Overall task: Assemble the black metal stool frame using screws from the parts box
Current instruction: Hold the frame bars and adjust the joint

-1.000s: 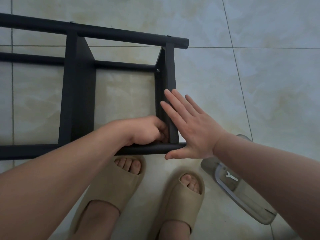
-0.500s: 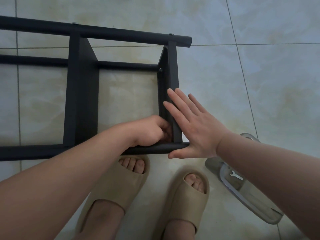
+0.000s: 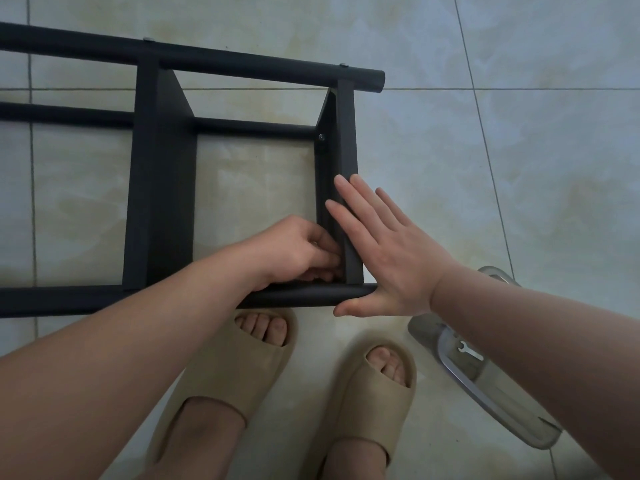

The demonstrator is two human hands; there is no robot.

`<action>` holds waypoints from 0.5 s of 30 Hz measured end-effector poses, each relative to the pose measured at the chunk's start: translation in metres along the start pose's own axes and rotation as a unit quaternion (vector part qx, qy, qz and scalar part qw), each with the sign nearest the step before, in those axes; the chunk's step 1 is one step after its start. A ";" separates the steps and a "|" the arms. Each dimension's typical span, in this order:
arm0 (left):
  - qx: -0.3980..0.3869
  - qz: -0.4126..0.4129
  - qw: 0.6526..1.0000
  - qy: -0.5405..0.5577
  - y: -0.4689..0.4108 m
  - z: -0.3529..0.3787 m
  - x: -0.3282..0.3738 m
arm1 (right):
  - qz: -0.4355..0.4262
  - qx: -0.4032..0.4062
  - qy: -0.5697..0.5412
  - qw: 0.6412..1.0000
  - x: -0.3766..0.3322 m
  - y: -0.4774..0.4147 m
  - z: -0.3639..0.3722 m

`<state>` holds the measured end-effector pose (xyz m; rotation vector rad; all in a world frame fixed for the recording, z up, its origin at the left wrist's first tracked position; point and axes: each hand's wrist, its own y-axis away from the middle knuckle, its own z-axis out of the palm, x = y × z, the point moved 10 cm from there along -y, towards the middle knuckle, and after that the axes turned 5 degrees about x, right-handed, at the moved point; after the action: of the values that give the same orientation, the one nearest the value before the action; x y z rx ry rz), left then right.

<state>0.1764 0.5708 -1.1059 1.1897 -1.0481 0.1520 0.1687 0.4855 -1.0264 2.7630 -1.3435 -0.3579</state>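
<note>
The black stool frame (image 3: pixel 159 188) lies flat on the tiled floor (image 3: pixel 519 168) and looks mostly put together. Its two long tubes are already joined by two flat cross plates. Screw heads show on the frame's far tube (image 3: pixel 149 39) and inside the frame's far right corner (image 3: pixel 321 136). The work in hand appears to be the frame's near right corner, where the right-hand plate meets the near tube. The left hand (image 3: pixel 294 251) is tucked into that corner from inside the frame with its fingers curled tight together. Whether they pinch a screw cannot be told, since the fingertips and the joint are hidden. The right hand (image 3: pixel 388 251) is spread flat, its straight fingers pressing the outer face of the same plate and its thumb lying along the end of the near tube, seemingly to brace the frame. The clear parts box (image 3: pixel 485 393) sits to the right of the frame's near end, apart from it, with a small wrench (image 3: pixel 469 351) inside. So this joint probably needs tightening, and any other unfinished joints lie out of view.
</note>
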 end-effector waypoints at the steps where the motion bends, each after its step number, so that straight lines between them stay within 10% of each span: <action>1: 0.001 0.002 1.000 0.001 0.000 0.000 0.000 | 0.000 -0.001 -0.001 1.000 0.000 0.000 0.000; 15: -0.084 -0.119 0.987 0.062 -0.001 0.019 -0.015 | 0.002 -0.003 -0.001 1.000 0.001 -0.001 0.001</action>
<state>0.1572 0.5614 -1.1179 1.1277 -0.7877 -0.0473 0.1693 0.4855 -1.0276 2.7564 -1.3456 -0.3638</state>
